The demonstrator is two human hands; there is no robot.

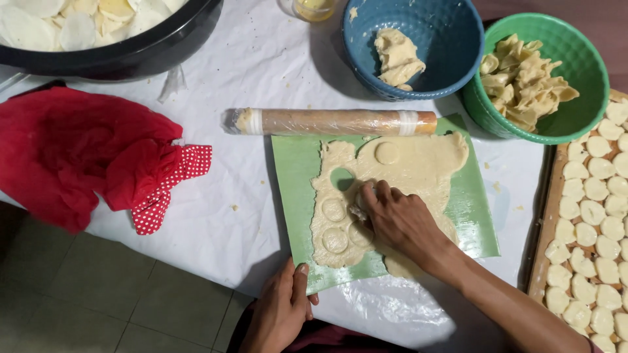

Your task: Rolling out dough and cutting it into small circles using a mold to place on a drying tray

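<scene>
Two hands in my view, both busy at one sheet of rolled dough spread on a green mat. Right hand: fingers curled down and bunched onto the dough, fingertips pinching at a small round edge, though I cannot tell whether they grip a cutter or only a cut disc, since the knuckles hide it. Left hand: fingers and thumb pressed flat over the near edge of the mat, pinning it, holding nothing else. Item, dough: pale, thin, soft; I judge it light, limp and easily torn, slightly tacky, so a disc is best lifted by sliding fingertips under its rim rather than pulling from the middle. Just left of the right fingertips lie stamped circles, not yet lifted, one empty round hole above them, and another stamped circle further beyond. Beyond the fingers, touching the mat's far edge: a rolling pin wrapped in clear film. Further beyond: a blue bowl with a lump of dough, a green bowl of scraps. Right of the right forearm: a wooden tray of cut discs. Well left of both hands: a red cloth and a black pan.
</scene>
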